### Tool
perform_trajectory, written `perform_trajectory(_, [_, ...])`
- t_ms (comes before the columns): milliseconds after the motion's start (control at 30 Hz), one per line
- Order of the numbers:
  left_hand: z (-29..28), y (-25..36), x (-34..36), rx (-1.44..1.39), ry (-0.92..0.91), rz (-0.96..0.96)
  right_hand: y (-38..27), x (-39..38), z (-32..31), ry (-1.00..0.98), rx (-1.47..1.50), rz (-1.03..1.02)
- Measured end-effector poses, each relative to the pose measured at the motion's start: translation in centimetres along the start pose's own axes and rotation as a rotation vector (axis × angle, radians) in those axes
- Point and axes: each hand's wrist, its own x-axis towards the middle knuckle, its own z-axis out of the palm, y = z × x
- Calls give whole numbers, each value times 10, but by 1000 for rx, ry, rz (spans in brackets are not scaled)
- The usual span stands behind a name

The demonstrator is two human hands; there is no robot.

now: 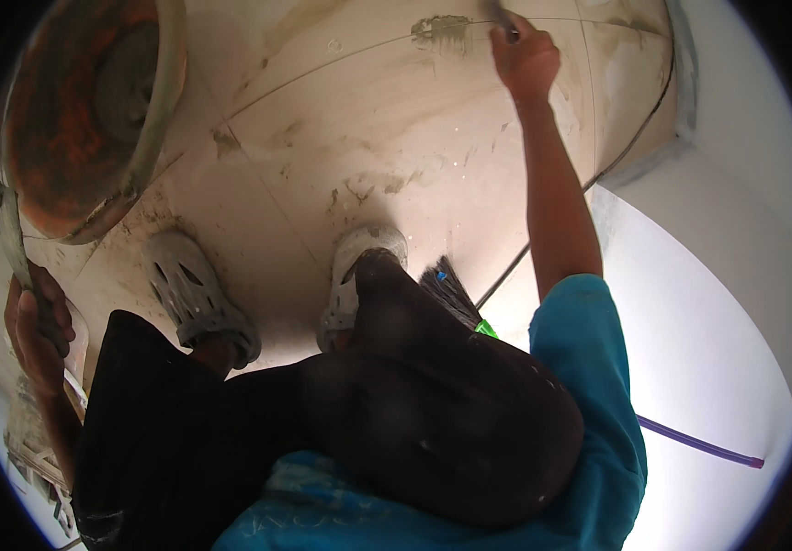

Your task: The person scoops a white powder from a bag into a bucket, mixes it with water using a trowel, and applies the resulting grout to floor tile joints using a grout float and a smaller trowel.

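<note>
My left hand (39, 321) grips a scraper (10, 225) by its handle, and its blade is coated in grey mortar. At the top, my right hand (526, 60) is closed around a dark handle (499, 16). What sits at the far end of that handle is blurred and partly cut off by the frame edge. A patch of wet grey mortar (442, 33) lies on the floor tile left of my right hand, close to a tile joint. Beyond my left hand stands an orange basin (168, 101) with grey mortar inside and smeared walls.
Smeared tiles (277, 174) surround my grey clogs (185, 280). A black-bristled broom (449, 292) with a green part lies beside my right leg. A dark cable (635, 138) crosses the floor at right, near the white wall (736, 119). A purple pole (701, 440) shows at lower right.
</note>
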Motion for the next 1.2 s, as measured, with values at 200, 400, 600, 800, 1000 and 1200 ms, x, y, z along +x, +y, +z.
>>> perform_trajectory(200, [6,13,-1,-19,-47,25,-129,-93,1,8,389,-378])
perform_trajectory(400, [16,15,2,25,-39,26,-153,-99,-32,-283,480,-124])
perform_trajectory(600, [12,11,1,31,5,-9,17,-16,-23,115,295,-123])
perform_trajectory(800, [25,26,4,100,7,23,56,-20,6,95,150,-578])
perform_trajectory(1000, [34,31,15,93,-16,-3,68,-11,-39,4,22,-142])
perform_trajectory(1200, [40,34,13,49,-60,10,83,25,9,81,-117,93])
